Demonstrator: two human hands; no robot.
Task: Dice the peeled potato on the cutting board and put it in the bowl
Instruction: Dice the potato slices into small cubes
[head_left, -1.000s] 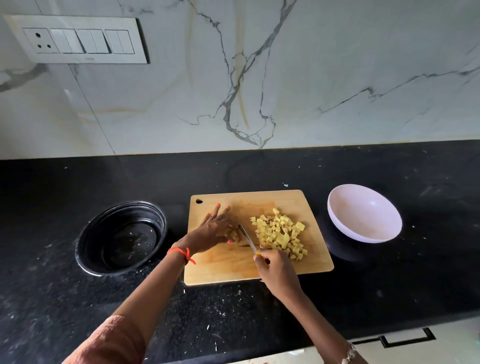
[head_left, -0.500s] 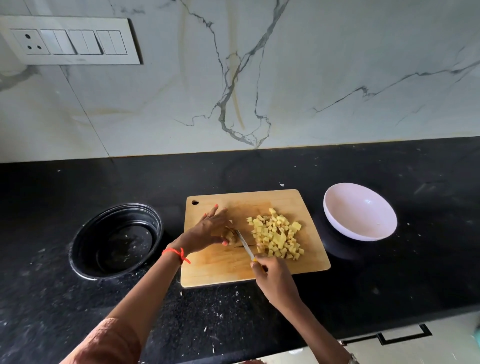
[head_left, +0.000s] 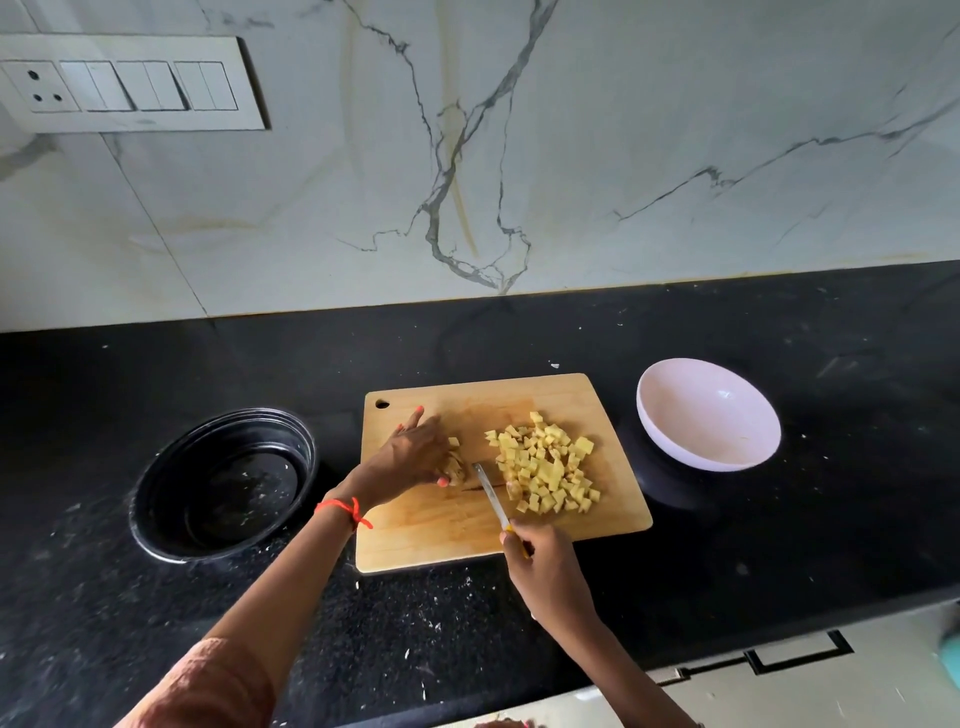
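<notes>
Wooden cutting board (head_left: 447, 525) on a black tabletop (head_left: 779, 545), where I am dicing a potato.

My left hand (head_left: 410, 457) lies on the board with fingers stretched forward, pressing down the last uncut piece of potato (head_left: 457, 470). My right hand (head_left: 545, 566) is curled tight around a yellow-handled knife (head_left: 491, 493), its blade pointing away from me, just right of that piece. A heap of yellow potato cubes (head_left: 545, 467) sits on the board's right half. The white bowl (head_left: 709, 415) stands on the tabletop right of the board, holding no potato. A black round pan (head_left: 223, 483) stands left of the board.
</notes>
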